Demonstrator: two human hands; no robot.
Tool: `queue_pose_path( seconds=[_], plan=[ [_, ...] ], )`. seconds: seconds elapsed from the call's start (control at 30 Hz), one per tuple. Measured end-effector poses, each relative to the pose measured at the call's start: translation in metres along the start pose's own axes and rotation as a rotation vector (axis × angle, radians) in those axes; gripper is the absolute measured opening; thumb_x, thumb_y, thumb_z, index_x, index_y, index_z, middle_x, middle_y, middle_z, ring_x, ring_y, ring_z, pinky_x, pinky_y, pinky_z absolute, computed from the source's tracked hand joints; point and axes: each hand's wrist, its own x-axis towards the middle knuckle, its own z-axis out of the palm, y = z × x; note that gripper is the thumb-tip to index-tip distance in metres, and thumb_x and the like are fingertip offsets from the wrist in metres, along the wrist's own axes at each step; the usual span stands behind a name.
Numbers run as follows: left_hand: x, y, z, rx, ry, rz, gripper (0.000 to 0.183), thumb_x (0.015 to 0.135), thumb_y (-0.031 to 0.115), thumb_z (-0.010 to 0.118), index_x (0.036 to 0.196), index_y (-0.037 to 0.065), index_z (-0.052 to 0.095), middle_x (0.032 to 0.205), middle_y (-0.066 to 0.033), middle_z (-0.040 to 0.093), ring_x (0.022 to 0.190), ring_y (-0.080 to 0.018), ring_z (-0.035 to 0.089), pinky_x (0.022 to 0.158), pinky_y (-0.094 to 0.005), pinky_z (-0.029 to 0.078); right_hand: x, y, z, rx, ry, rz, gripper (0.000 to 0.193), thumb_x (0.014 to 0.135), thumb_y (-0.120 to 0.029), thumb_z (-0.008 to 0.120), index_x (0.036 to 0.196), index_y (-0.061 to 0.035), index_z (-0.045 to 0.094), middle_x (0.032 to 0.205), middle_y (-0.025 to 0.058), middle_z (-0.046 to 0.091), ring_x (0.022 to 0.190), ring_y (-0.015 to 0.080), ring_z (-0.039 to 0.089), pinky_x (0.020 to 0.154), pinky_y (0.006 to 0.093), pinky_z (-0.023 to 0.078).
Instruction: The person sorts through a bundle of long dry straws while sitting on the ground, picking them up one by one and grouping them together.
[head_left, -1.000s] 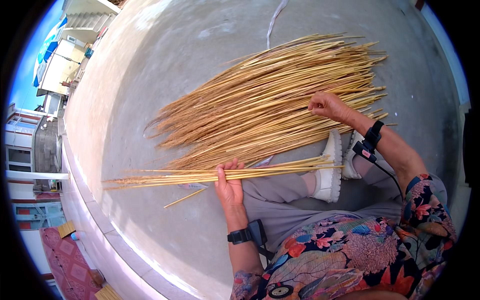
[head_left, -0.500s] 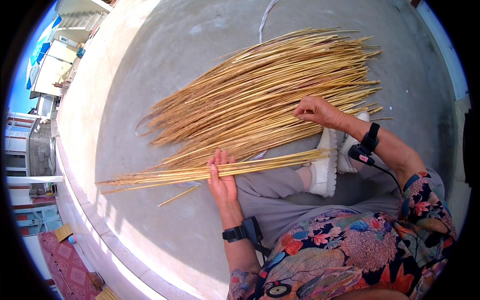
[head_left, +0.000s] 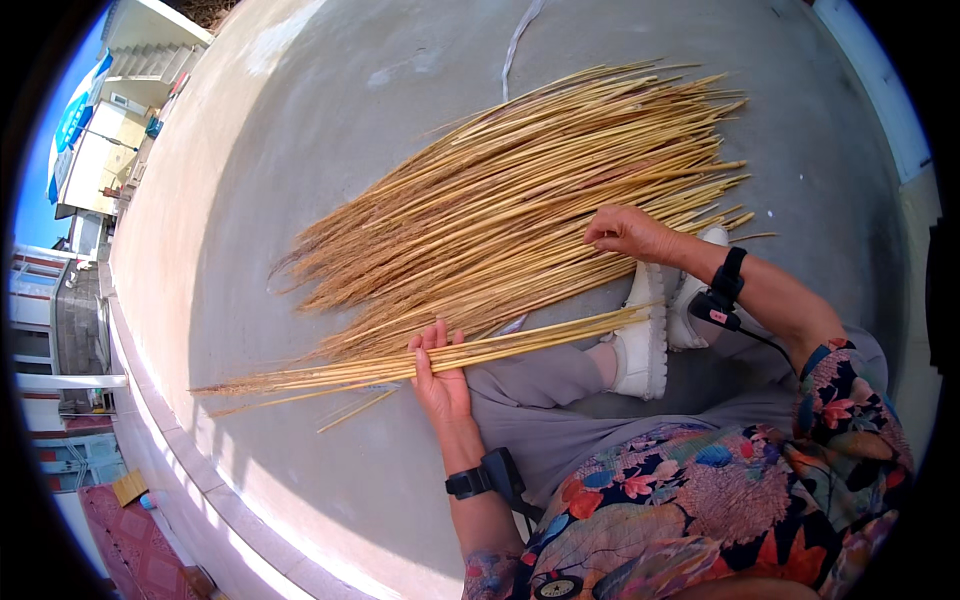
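A broad pile of dry yellow stalks with brown feathery heads (head_left: 520, 175) lies spread on the ground in front of me. My left hand (head_left: 446, 392) holds a thin bundle of the same stalks (head_left: 545, 343), palm up, with the thumb over them. The bundle's brown tips point left, and its bare ends reach over my shoe. Above the near right part of the pile hovers my right hand (head_left: 632, 232), its fingers curled and pressed together. Whether a stalk is between those fingers cannot be made out.
My white shoes (head_left: 640, 350) and grey trousers (head_left: 540, 380) are close under the bundle. One or two loose stalks (head_left: 356, 411) lie beside my left hand. A pale strip (head_left: 514, 50) runs on the concrete beyond the pile. At left, a low curb (head_left: 190, 455) borders the paving.
The view has shifted slightly. Both hands keep nearly the same poses, the left still around the bundle and the right still curled over the pile.
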Motion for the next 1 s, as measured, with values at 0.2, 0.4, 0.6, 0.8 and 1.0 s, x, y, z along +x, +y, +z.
queue_pose_path(
  seconds=[0.2,0.4,0.6,0.8,1.0],
  plan=[
    [0.000,0.011,0.003,-0.139,-0.038,-0.038,0.014,0.090,0.018,0.050,0.101,0.009,0.050,0.078,-0.0010,0.052,0.088,-0.0189,0.054,0.091,-0.0458,0.043,0.008,0.036,-0.008,-0.343,-0.160,0.086,0.017,0.076,-0.008,0.055,0.091,-0.0090,0.063,0.086,0.0123,0.058,0.087,0.0296,0.057,0.073,0.0383,0.046],
    [0.033,0.010,0.036,-0.147,-0.132,-0.069,0.011,0.090,0.017,0.049,0.097,0.009,0.051,0.077,-0.0013,0.052,0.086,-0.0180,0.053,0.095,-0.0453,0.040,0.031,0.025,-0.020,-0.457,-0.085,-0.017,0.020,0.078,-0.007,0.053,0.096,-0.0057,0.061,0.088,0.0138,0.056,0.087,0.0322,0.055,0.073,0.0402,0.044],
    [0.082,0.003,0.055,-0.132,-0.114,-0.099,0.011,0.091,0.017,0.048,0.094,0.007,0.052,0.083,-0.0044,0.056,0.094,-0.0206,0.054,0.095,-0.0467,0.040,0.055,0.003,-0.062,-0.414,-0.167,0.159,0.031,0.078,-0.006,0.047,0.106,-0.0051,0.059,0.099,0.0163,0.059,0.092,0.0341,0.056,0.076,0.0418,0.046],
    [0.117,-0.030,0.074,-0.187,-0.235,-0.139,0.011,0.092,0.018,0.046,0.096,0.008,0.049,0.077,-0.0035,0.053,0.081,-0.0180,0.053,0.092,-0.0436,0.041,0.061,0.008,-0.075,-0.498,-0.054,0.168,0.025,0.076,-0.008,0.048,0.098,0.0010,0.057,0.099,0.0191,0.057,0.093,0.0358,0.054,0.081,0.0418,0.044],
    [0.123,-0.048,0.082,-0.184,-0.162,-0.228,0.011,0.091,0.018,0.048,0.098,0.009,0.048,0.072,-0.0019,0.051,0.074,-0.0145,0.051,0.090,-0.0403,0.040,0.087,0.014,-0.057,-0.502,-0.091,0.207,0.033,0.080,-0.018,0.053,0.108,-0.0014,0.052,0.109,0.0153,0.051,0.104,0.0312,0.049,0.083,0.0441,0.043]
  ],
)
